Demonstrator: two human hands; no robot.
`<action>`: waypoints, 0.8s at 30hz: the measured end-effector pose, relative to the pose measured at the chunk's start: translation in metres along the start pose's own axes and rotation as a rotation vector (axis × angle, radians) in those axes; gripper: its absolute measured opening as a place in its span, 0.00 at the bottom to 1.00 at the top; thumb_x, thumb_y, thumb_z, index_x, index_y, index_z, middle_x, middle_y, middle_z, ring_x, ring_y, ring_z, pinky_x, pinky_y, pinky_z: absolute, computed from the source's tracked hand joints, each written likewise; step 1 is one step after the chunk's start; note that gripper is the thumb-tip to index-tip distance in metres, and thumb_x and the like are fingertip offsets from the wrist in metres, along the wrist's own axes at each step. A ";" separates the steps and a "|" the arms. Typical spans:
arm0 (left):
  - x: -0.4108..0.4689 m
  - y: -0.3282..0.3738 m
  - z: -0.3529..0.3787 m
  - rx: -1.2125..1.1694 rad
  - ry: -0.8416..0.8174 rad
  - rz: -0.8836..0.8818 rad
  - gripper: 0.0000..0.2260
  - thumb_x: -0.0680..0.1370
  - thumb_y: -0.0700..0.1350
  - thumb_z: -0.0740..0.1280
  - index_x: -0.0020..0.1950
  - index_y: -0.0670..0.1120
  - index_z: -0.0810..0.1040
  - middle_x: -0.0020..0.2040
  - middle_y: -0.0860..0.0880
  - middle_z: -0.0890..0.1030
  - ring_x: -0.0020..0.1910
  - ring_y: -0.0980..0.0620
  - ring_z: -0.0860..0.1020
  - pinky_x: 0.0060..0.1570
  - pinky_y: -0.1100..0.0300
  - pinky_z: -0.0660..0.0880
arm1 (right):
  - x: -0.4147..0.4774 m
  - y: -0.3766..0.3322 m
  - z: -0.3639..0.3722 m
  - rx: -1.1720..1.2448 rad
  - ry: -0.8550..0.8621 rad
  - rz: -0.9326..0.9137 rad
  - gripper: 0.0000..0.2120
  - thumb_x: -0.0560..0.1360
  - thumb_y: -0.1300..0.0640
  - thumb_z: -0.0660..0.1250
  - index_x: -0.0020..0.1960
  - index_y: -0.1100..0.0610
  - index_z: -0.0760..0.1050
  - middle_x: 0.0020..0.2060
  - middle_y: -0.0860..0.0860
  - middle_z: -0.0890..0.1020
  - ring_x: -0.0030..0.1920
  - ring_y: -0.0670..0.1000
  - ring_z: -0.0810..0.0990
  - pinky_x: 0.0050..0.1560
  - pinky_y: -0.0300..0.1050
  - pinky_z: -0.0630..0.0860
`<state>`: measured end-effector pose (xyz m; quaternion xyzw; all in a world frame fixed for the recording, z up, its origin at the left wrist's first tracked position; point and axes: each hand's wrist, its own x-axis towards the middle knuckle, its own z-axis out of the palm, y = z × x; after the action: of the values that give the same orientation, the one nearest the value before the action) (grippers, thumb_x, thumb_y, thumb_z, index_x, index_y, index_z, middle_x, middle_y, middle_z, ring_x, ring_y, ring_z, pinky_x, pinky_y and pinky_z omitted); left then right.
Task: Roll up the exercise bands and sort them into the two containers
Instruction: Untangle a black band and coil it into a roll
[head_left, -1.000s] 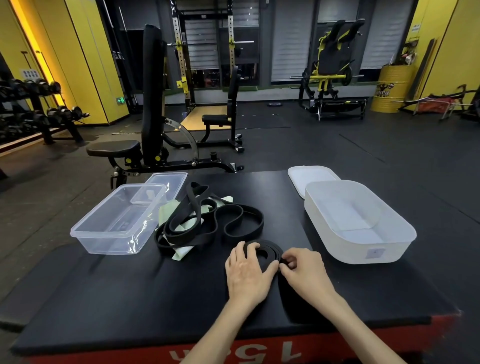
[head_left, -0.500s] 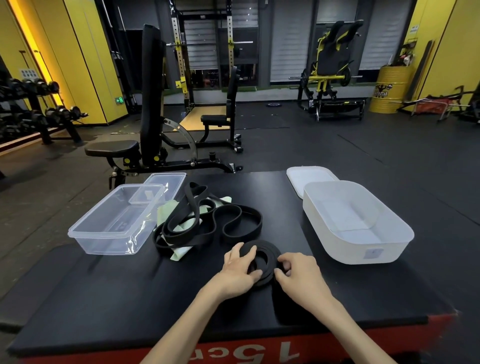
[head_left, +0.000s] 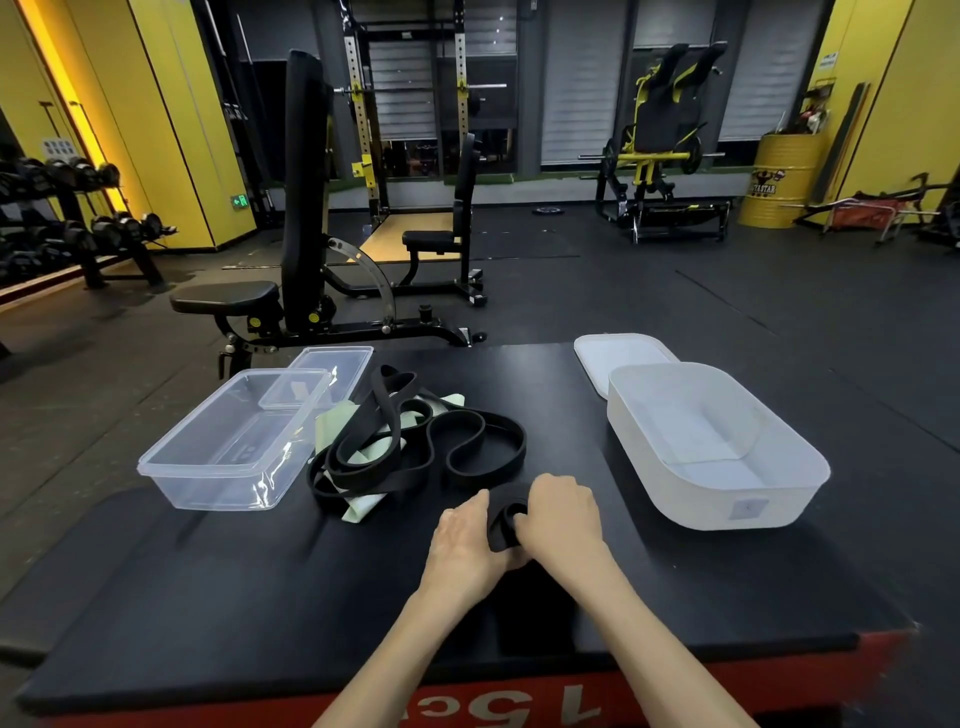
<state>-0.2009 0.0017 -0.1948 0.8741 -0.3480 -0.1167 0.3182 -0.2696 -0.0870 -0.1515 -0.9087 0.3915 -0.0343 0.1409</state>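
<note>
A rolled black band (head_left: 503, 519) sits between my two hands near the front middle of the black platform (head_left: 208, 597). My left hand (head_left: 465, 543) grips its left side and my right hand (head_left: 561, 517) curls over its right side, hiding much of the roll. Behind them lies a tangle of loose black bands (head_left: 415, 447) on top of pale green bands (head_left: 363, 457). A clear plastic container (head_left: 228, 447) stands at the left, and a white container (head_left: 717, 447) stands at the right; I see nothing inside either.
A clear lid (head_left: 324, 371) lies behind the clear container and a white lid (head_left: 618, 356) behind the white one. The platform's red front edge (head_left: 519, 712) is close to me. A weight bench (head_left: 291, 260) stands beyond the platform's far left.
The black band has gone from a flat, wide coil on the platform to a tighter roll raised between both hands. My right hand has come over it from the right.
</note>
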 end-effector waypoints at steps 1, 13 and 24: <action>0.001 -0.001 0.001 -0.006 0.003 -0.003 0.20 0.66 0.56 0.73 0.53 0.50 0.73 0.47 0.54 0.79 0.52 0.52 0.76 0.45 0.60 0.72 | 0.004 -0.002 -0.002 -0.001 -0.020 0.018 0.04 0.74 0.60 0.63 0.43 0.59 0.69 0.55 0.57 0.77 0.56 0.58 0.77 0.46 0.43 0.71; -0.004 0.001 0.010 -0.090 0.049 -0.046 0.37 0.69 0.56 0.74 0.74 0.50 0.62 0.73 0.53 0.64 0.72 0.52 0.61 0.68 0.58 0.63 | 0.024 0.001 0.004 -0.057 -0.029 0.027 0.08 0.72 0.58 0.67 0.49 0.57 0.72 0.53 0.55 0.79 0.55 0.56 0.78 0.43 0.42 0.70; -0.003 0.006 0.005 -0.400 0.211 -0.057 0.17 0.77 0.52 0.65 0.65 0.54 0.71 0.62 0.58 0.73 0.64 0.57 0.69 0.65 0.58 0.67 | 0.020 0.031 -0.022 -0.170 0.078 -0.088 0.21 0.69 0.52 0.70 0.32 0.55 0.57 0.44 0.54 0.78 0.48 0.58 0.78 0.39 0.42 0.65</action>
<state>-0.2084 -0.0015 -0.1950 0.8105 -0.2578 -0.1004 0.5164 -0.2816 -0.1265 -0.1400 -0.9316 0.3580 -0.0426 0.0463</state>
